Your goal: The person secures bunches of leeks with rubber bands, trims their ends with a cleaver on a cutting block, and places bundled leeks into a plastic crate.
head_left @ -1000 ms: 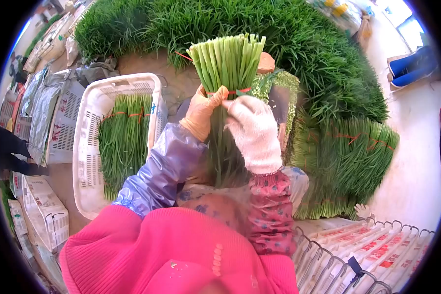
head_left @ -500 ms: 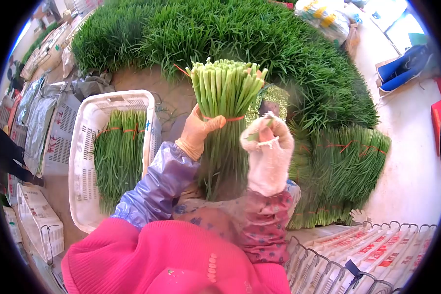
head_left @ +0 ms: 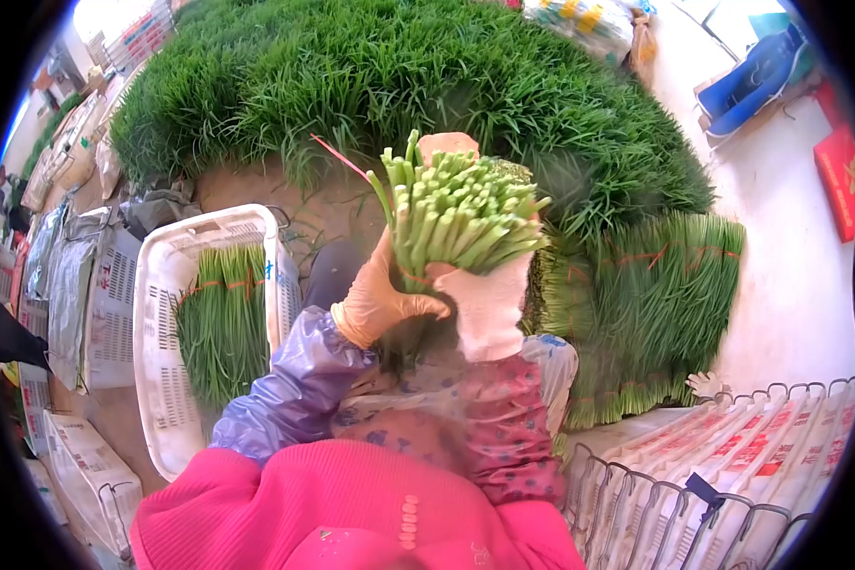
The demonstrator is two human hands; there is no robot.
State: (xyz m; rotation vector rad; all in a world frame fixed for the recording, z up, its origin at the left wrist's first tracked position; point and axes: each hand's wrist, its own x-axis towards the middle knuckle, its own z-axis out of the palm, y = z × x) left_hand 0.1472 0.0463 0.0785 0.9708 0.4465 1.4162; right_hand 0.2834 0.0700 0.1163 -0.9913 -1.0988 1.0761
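Note:
A thick bundle of green stalks (head_left: pixel 465 214), with pale cut ends facing up toward me, is held upright in front of my lap. My left hand (head_left: pixel 378 299), in a tan rubber glove, wraps the bundle's left side, its thumb pointing right. On the other side my right hand (head_left: pixel 489 309), in a white knit glove with bare fingertips, grips the stalks; most of its fingers are hidden by them. A red tie (head_left: pixel 340 159) sticks out at the upper left of the bundle. The lower leaves hang blurred between my forearms.
At left, a white plastic crate (head_left: pixel 152 351) holds tied bundles (head_left: pixel 228 323). Loose greens (head_left: pixel 370 76) lie in a large heap ahead. More tied bundles (head_left: pixel 665 304) are stacked at right, above white crates (head_left: pixel 731 465). Blue shoes (head_left: pixel 755 81) stand at the upper right.
My right hand has moved from beside the bundle onto its right side. The cut ends have tilted toward me and spread, and the red tie extends farther out. The view has shifted slightly.

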